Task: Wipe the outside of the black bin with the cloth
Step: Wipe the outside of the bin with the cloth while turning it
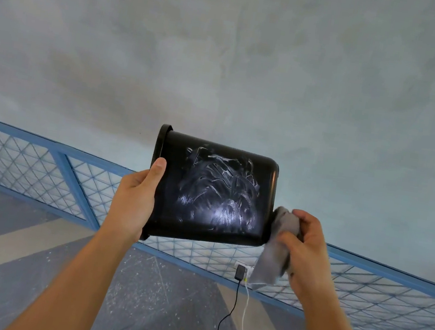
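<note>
The black bin (212, 192) is held up in the air on its side, in front of a pale wall (227, 53), with its rim (159, 156) to the left and its base to the right. The left hand (135, 197) grips it at the rim end, thumb laid flat on the side wall and fingers wrapped round behind, out of sight. The right hand (303, 242) is curled round a bunched grey cloth (277, 247) and presses it against the lower corner of the base, with the loose end of the cloth hanging below.

The broad side facing the camera is covered with pale swirled streaks (220, 193), so that face looks already rubbed over. The wiping seems to be in hand at the base end and well under way, though the far sides cannot be seen.

The next move probably calls for drawing the cloth across the base and round its corners. The left hand would then have to turn the bin to bring up a side that has not been wiped. It needs a firm hold while it does so, since the smooth, damp-looking plastic could slip. The streaks may want a second pass.

Below, a blue mesh fence (41, 164) runs along the floor (148, 296), and a black plug (239, 272) with trailing cables sits at its foot.
</note>
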{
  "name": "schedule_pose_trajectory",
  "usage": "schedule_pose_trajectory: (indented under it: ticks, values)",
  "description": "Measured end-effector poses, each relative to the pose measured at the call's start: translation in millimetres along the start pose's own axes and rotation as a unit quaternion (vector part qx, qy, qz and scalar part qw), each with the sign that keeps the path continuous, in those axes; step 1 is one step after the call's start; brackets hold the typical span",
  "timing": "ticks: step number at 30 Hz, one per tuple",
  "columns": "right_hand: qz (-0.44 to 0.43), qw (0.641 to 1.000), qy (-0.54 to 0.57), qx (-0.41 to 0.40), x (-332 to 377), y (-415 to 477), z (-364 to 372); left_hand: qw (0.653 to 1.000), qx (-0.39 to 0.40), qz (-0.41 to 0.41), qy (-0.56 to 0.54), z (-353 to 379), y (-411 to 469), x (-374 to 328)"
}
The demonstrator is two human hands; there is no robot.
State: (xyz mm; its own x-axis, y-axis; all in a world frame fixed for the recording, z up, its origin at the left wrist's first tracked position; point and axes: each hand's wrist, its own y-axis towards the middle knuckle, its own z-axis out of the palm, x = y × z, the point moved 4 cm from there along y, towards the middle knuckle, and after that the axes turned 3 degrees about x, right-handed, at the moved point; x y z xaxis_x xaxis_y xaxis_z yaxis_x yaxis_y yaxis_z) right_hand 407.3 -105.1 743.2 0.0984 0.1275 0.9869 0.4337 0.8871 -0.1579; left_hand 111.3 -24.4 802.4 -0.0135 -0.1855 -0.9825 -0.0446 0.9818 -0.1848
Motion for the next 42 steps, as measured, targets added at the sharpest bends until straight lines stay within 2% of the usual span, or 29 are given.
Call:
schedule_pose_trajectory:
  ticks: [3, 6, 12, 16, 18, 25, 32, 39, 42]
  values:
    - [-0.041, 0.998, 0.022, -0.049, 31, -2, -7, 1.000, -0.011, 0.001, -0.009, -11, 5, 0]
    - [-0.120, 0.989, 0.053, -0.068, 73, -8, 10, 0.999, -0.011, 0.035, 0.021, -28, 15, -5]
    - [-0.216, 0.975, 0.056, -0.016, 125, -29, 102, 0.991, -0.011, 0.107, 0.078, -63, 40, -12]
    - [-0.245, 0.969, -0.016, 0.017, 149, -36, 169, 0.990, -0.024, 0.116, 0.078, -87, 54, -14]
    - [-0.266, 0.960, -0.087, 0.004, 160, -35, 196, 0.990, -0.019, 0.119, 0.076, -101, 62, -15]
    - [-0.301, 0.900, -0.316, 0.008, 180, -24, 279, 0.984, -0.004, 0.147, 0.104, -136, 83, -21]
    - [-0.311, 0.853, -0.419, 0.018, 182, -6, 345, 0.975, 0.000, 0.200, 0.099, -153, 99, -24]
    - [-0.332, 0.806, -0.489, 0.030, 159, -4, 373, 0.968, 0.018, 0.237, 0.084, -152, 103, -24]
    - [-0.328, 0.808, -0.489, 0.035, 151, -6, 369, 0.967, 0.022, 0.241, 0.084, -150, 105, -21]
